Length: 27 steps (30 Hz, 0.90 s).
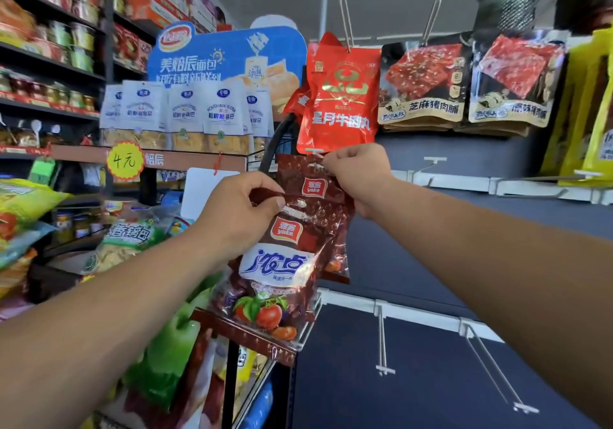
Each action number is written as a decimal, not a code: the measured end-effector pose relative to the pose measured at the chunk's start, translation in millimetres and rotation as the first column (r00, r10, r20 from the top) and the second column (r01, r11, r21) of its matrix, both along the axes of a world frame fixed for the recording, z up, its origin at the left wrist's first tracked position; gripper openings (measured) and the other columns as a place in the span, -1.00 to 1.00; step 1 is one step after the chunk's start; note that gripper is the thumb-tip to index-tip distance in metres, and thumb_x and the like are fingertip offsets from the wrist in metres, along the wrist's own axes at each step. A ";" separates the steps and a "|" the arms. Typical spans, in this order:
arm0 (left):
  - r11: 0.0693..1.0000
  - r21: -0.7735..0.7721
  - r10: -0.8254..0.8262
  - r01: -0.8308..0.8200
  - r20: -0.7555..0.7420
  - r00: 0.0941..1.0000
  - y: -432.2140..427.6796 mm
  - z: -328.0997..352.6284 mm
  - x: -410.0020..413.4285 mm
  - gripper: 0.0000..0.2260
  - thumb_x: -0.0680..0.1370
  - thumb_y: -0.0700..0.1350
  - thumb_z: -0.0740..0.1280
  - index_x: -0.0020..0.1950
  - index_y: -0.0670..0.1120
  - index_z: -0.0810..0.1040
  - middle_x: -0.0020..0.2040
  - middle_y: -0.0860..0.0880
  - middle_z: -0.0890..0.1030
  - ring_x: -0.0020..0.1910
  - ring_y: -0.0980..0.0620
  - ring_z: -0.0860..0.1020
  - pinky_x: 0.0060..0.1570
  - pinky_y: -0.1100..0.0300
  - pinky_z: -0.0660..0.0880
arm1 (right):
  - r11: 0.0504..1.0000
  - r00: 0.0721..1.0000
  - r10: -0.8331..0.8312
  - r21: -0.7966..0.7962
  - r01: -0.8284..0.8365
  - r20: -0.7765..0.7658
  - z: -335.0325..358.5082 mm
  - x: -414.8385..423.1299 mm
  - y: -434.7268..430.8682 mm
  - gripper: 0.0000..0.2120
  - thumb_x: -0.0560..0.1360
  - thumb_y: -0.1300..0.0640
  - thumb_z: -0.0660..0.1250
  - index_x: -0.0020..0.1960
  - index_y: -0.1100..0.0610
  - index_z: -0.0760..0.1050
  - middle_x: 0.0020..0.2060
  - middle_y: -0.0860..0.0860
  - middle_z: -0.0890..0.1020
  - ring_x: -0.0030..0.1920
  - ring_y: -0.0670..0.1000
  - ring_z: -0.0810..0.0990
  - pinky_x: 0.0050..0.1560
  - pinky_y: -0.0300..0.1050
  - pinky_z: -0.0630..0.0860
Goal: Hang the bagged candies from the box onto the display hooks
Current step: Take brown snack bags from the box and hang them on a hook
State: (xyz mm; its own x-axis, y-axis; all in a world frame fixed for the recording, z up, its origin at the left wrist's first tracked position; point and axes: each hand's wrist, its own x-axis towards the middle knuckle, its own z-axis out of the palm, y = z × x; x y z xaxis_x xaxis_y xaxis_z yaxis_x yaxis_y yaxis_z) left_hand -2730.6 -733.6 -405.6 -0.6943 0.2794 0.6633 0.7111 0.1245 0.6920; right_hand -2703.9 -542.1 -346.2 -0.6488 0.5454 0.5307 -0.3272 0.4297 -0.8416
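Note:
Two dark red candy bags with a white and blue label are held up in front of the dark blue display wall. My left hand [243, 211] pinches the top edge of the front candy bag [282, 272], which hangs tilted. My right hand [356, 176] grips the top of the rear candy bag [310, 186] near its hang hole, just below a hanging red bag [341, 96]. Empty white display hooks [428, 166] stick out of the wall to the right, with more empty hooks [383, 339] lower down. The box is not in view.
Meat snack bags [424, 80] hang at the upper right, yellow bags [593, 106] at the far right. A wire rack [252, 359] with snack bags stands below my left arm. Shelves of white bags [179, 113] and cans fill the left.

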 end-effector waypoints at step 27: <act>0.995 0.076 -0.070 0.069 0.003 0.998 18.0 -13.9 17.9 -0.90 0.58 -0.14 0.43 -0.02 0.04 0.73 -0.12 0.06 0.74 -0.17 0.10 0.71 -0.07 0.07 0.69 | 0.944 0.912 0.326 -0.024 -0.330 0.249 -51.0 82.0 27.7 -0.95 0.50 0.30 0.48 -0.07 0.19 0.70 -0.18 0.09 0.76 -0.22 0.01 0.71 -0.23 -0.16 0.65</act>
State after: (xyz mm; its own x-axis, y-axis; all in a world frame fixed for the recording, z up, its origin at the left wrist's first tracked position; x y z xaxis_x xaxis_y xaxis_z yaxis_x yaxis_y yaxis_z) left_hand -2712.7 -715.6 -419.6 -0.6786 0.2761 0.6806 0.7124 0.0219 0.7014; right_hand -2622.0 -514.4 -397.2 -0.9009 0.2710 0.3391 -0.2360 0.3500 -0.9065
